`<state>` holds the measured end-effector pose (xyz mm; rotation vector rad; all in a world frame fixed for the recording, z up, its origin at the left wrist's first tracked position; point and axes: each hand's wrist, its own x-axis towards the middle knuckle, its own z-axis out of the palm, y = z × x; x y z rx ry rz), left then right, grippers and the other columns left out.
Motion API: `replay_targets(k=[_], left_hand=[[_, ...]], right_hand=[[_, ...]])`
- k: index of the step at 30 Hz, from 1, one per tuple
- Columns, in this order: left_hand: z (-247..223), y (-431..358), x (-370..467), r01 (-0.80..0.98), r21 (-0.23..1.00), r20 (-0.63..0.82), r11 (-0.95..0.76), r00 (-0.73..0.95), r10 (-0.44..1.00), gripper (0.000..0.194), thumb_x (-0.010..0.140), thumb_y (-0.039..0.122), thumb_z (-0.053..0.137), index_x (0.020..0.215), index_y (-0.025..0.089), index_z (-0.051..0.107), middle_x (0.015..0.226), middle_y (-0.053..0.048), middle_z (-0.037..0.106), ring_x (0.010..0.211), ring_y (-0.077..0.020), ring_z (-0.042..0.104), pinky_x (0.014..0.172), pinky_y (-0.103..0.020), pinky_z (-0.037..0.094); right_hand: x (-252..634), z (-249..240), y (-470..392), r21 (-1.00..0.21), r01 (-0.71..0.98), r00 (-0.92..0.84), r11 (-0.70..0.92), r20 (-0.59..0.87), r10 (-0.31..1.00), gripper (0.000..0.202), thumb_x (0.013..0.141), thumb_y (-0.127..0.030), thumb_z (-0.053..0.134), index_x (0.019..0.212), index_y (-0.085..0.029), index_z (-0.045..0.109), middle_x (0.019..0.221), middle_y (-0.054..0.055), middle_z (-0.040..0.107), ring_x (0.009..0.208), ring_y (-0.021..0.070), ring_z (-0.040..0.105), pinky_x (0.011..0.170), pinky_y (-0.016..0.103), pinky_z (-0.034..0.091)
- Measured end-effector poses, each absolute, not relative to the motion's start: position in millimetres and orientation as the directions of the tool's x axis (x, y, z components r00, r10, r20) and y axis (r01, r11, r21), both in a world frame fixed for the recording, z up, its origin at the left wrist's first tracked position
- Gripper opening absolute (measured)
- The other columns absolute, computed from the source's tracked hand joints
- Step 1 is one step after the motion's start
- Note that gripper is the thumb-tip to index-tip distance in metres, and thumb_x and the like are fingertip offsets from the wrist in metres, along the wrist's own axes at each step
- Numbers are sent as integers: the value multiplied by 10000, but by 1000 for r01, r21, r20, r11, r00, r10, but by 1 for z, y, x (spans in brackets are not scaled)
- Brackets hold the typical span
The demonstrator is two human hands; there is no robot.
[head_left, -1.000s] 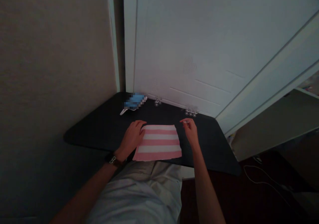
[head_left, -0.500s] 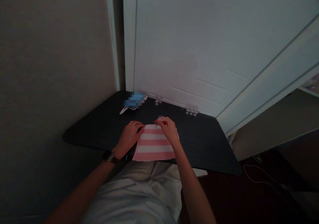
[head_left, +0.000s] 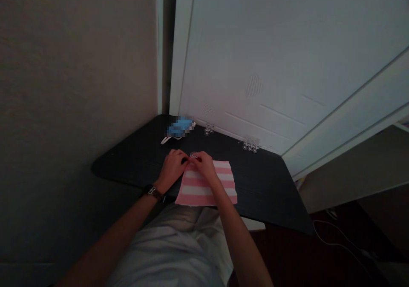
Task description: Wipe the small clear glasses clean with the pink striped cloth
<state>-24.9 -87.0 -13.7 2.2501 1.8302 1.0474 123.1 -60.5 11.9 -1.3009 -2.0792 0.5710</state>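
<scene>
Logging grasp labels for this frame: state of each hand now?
Left hand: curled at the striped cloth's far left corner; grip unclear.
Right hand: closed on a small clear disc, above the cloth.

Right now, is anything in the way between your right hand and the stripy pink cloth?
Nothing visible is: the right hand, with a clear disc at its fingertips, is over the striped cloth, near its far left corner. The clear pieces lie farther back, out of the way.
</scene>
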Motion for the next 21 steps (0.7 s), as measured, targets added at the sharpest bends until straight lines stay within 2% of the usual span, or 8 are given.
replay_targets(k=[8,14,21], left_hand=[[-9,-92,-22,864,424,452,-270,57,890,135,802,237,556,832,184,676,918,-75,639,936,-248,524,807,-356,427],[-2,-100,-19,877,407,445,-256,54,894,136,807,238,541,779,212,671,914,-64,632,935,-245,523,776,-352,413],[3,-103,-18,878,404,436,-257,62,898,156,811,215,521,763,217,670,895,-56,633,917,-240,523,740,-346,404]], right_hand=[[127,11,-53,-605,663,-369,442,250,895,131,774,-278,651,858,-205,720,806,18,654,749,142,561,704,228,404],[153,11,-53,-628,681,-273,378,261,926,158,793,-279,594,832,-183,714,816,33,663,758,158,579,699,242,403],[223,12,-57,-674,680,-152,290,258,954,210,784,-299,543,813,-175,710,828,42,687,756,170,605,686,250,420]])
